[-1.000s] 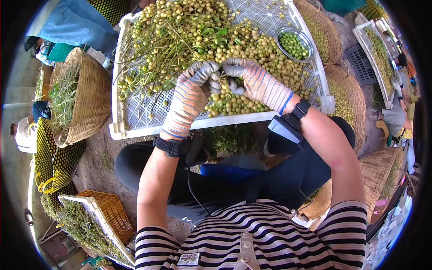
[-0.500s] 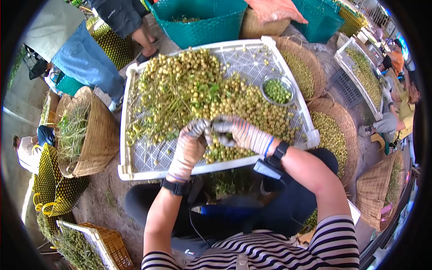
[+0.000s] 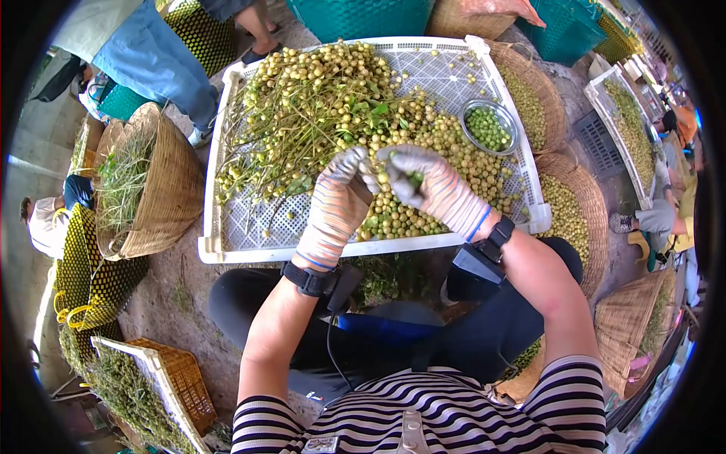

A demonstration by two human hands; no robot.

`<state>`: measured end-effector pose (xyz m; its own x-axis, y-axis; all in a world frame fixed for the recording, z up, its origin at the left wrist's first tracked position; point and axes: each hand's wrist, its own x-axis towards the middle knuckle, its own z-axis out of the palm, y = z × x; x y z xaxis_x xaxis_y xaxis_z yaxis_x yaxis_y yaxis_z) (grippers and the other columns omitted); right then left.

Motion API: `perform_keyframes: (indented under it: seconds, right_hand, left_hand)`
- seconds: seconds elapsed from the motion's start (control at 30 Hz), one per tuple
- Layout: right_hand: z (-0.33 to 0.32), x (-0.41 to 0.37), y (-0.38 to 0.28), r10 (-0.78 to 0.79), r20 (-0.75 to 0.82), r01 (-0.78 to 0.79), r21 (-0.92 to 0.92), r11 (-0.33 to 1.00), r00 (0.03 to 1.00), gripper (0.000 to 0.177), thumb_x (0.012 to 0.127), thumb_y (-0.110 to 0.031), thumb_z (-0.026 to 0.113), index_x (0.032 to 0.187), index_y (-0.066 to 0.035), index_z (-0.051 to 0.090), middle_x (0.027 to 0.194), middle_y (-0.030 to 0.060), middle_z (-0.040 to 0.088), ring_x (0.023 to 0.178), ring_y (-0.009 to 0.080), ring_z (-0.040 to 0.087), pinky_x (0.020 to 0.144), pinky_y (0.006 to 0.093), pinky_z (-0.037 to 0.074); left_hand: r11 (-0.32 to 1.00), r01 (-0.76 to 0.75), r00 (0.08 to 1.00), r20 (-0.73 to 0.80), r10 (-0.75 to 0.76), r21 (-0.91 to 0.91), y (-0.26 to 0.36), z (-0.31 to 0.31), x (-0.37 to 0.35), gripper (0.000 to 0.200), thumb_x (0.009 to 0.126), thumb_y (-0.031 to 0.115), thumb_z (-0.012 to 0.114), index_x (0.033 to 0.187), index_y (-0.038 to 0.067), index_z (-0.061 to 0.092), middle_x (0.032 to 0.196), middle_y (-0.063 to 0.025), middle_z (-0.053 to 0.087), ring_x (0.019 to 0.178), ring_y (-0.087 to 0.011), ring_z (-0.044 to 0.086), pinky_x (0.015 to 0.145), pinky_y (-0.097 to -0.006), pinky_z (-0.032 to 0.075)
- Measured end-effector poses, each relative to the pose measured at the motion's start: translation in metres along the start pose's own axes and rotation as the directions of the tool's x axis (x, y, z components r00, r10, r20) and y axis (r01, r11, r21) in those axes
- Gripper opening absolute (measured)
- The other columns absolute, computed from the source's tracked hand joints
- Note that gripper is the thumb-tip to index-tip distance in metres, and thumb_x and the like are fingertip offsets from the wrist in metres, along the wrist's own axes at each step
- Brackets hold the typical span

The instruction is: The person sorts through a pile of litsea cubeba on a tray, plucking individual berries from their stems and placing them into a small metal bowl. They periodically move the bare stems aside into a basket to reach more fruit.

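Both my hands wear striped, grey-fingered gloves and meet over the near side of a white mesh tray (image 3: 291,254). My left hand (image 3: 342,198) has its fingers pinched together; what is in them is too small to tell. My right hand (image 3: 439,185) is curled with its fingertips almost touching the left ones, and green fruit (image 3: 414,179) shows inside its curl. Loose small round yellowish fruits (image 3: 401,216) lie beneath and around the hands. To the left and behind is a heap of fruits on stems (image 3: 318,98). A metal bowl (image 3: 517,137) of greener fruits stands on the tray's right.
Wicker baskets of fruit (image 3: 597,219) stand along the tray's right side. At left are a tall basket of stems (image 3: 170,189) and a yellow-black woven basket (image 3: 87,265). A green basket (image 3: 363,17) is beyond the tray. A person in jeans (image 3: 162,57) stands at the far left.
The view has tipped down, so the tray sits higher in the picture. My hands have drawn slightly apart at the fingertips, and green fruit now shows in the right one.
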<state>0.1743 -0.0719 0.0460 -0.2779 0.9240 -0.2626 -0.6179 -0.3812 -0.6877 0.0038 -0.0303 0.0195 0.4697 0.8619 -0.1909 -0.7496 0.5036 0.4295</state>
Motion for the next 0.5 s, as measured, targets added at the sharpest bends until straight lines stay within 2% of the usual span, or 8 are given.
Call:
perform_keyframes:
  seconds: [0.03,0.07,0.1,0.2,0.3,0.37,0.43,0.5]
  right_hand:
    - [-0.002,0.001,-0.008,0.006,0.039,-0.007,0.016,1.000,0.999,0.020,0.081,-0.017,0.061,0.097,-0.004,0.062,0.071,0.0004,0.058,0.055,0.0067,0.051,0.045,0.0177,0.036]
    - [-0.011,0.006,-0.011,-0.060,0.027,0.059,0.031,0.998,0.998,0.022,0.082,-0.018,0.060,0.098,-0.004,0.062,0.072,0.0008,0.059,0.054,0.0058,0.050,0.043,0.0174,0.035]
    - [-0.014,0.007,-0.014,-0.047,0.006,0.047,0.025,0.999,0.999,0.023,0.082,-0.020,0.059,0.099,-0.004,0.061,0.074,0.0015,0.060,0.054,0.0065,0.050,0.041,0.0182,0.035]
    - [-0.015,0.006,0.000,0.099,0.081,-0.100,0.005,0.995,0.992,0.021,0.083,-0.022,0.057,0.095,-0.006,0.061,0.074,0.0018,0.058,0.056,0.0089,0.052,0.041,0.0185,0.034]
    - [-0.001,0.004,0.007,0.300,-0.024,-0.301,-0.043,0.953,0.954,0.029,0.085,-0.034,0.058,0.089,-0.006,0.060,0.068,0.0005,0.056,0.050,0.0081,0.049,0.038,0.0175,0.031]
    - [-0.009,0.013,0.014,0.298,0.012,-0.298,-0.008,0.955,0.954,0.029,0.084,-0.036,0.060,0.083,-0.007,0.059,0.065,-0.0001,0.055,0.047,0.0071,0.047,0.037,0.0177,0.030]
    - [-0.012,0.011,0.012,0.229,0.090,-0.205,-0.218,0.954,0.969,0.026,0.083,-0.033,0.062,0.079,-0.008,0.058,0.063,-0.0002,0.054,0.046,0.0067,0.046,0.037,0.0178,0.030]
    - [-0.013,0.009,0.011,0.183,0.062,-0.169,-0.189,0.967,0.981,0.015,0.083,-0.022,0.061,0.079,-0.008,0.058,0.062,-0.0005,0.053,0.044,0.0072,0.045,0.037,0.0195,0.031]
  left_hand:
    - [0.997,0.016,1.000,-0.012,-0.017,-0.074,0.003,-0.003,0.001,0.010,0.084,0.011,0.060,0.090,0.004,0.061,0.075,-0.0020,0.060,0.064,-0.0136,0.055,0.059,-0.0266,0.048]
    - [0.996,-0.011,0.996,-0.090,0.003,-0.089,0.007,-0.007,0.001,0.009,0.084,0.011,0.059,0.089,0.004,0.061,0.075,-0.0015,0.059,0.063,-0.0130,0.054,0.059,-0.0266,0.048]
    - [0.995,-0.020,0.995,-0.094,0.011,-0.093,0.008,-0.007,-0.001,0.009,0.084,0.011,0.059,0.089,0.004,0.061,0.075,-0.0015,0.059,0.063,-0.0130,0.054,0.059,-0.0266,0.048]
    - [1.000,-0.004,0.999,-0.040,0.004,-0.023,0.010,-0.006,0.000,0.009,0.084,0.010,0.059,0.089,0.003,0.061,0.076,-0.0023,0.060,0.065,-0.0133,0.055,0.058,-0.0260,0.048]
    - [0.979,-0.084,0.995,0.073,0.071,0.187,0.004,-0.008,-0.001,0.012,0.084,0.011,0.060,0.091,0.001,0.061,0.074,-0.0053,0.061,0.062,-0.0152,0.057,0.056,-0.0262,0.047]
    - [0.959,-0.098,0.995,0.049,0.088,0.267,0.005,-0.006,-0.003,0.014,0.084,0.013,0.061,0.091,0.001,0.061,0.072,-0.0057,0.061,0.059,-0.0155,0.056,0.055,-0.0264,0.047]
    - [0.903,-0.121,0.993,0.052,0.109,0.413,0.005,-0.001,-0.006,0.015,0.084,0.014,0.061,0.091,0.001,0.061,0.072,-0.0054,0.060,0.059,-0.0152,0.056,0.054,-0.0260,0.046]
    - [0.872,-0.158,0.987,0.090,0.131,0.462,0.003,-0.004,-0.004,0.016,0.084,0.015,0.061,0.091,0.001,0.060,0.072,-0.0048,0.060,0.058,-0.0141,0.055,0.054,-0.0255,0.044]
